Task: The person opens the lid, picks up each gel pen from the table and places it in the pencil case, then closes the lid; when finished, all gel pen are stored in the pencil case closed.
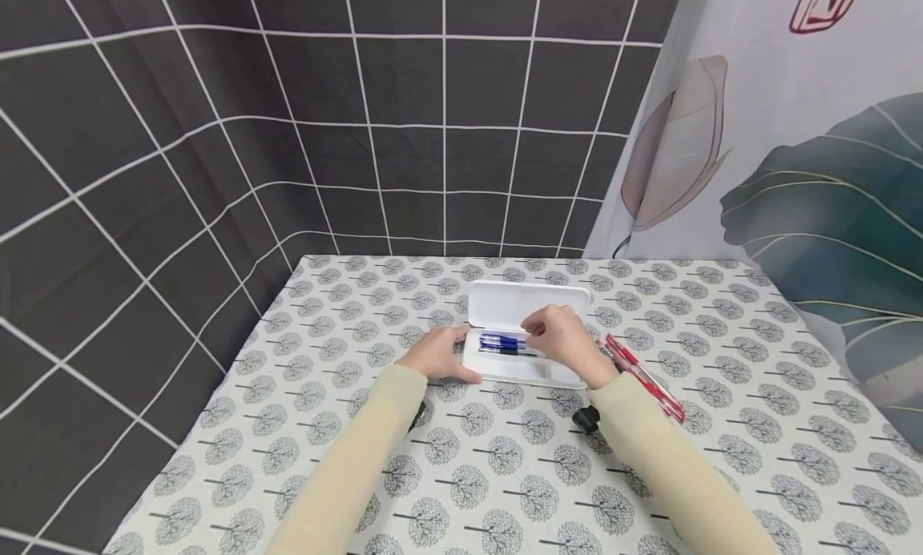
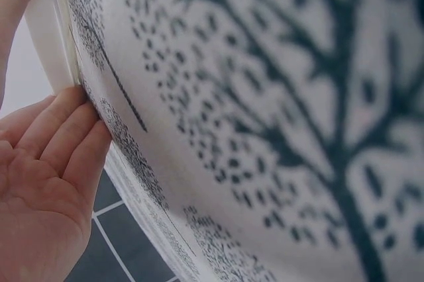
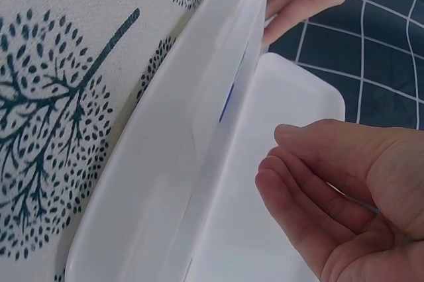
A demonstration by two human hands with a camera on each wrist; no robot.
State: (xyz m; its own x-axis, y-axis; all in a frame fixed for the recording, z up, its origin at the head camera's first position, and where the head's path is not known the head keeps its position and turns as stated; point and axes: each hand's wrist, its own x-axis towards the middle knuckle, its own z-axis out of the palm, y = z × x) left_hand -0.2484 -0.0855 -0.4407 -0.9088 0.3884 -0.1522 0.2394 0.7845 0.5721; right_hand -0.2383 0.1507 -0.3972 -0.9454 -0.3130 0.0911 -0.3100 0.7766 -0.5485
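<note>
A white pencil case [image 1: 530,302] lies open on the table, its lid tipped back behind the tray. Several blue and dark pens [image 1: 502,343] lie lengthwise in the tray's left part. My left hand [image 1: 436,353] grips the case's left end, thumb and fingers on opposite sides. In the left wrist view, its fingertips [image 2: 69,96] rest at the white case wall [image 2: 52,37]. Over the right part of the case hovers my right hand [image 1: 562,335]. The right wrist view shows its fingers [image 3: 305,209] loosely bent, a gap between thumb and fingertips, nothing held.
Several red pens [image 1: 642,379] lie to the right of the case, partly behind the right forearm. A black object [image 1: 586,419] sits beside the right sleeve. The tree-patterned tablecloth [image 1: 497,475] covers the table; a dark gridded curtain [image 1: 404,154] hangs behind it.
</note>
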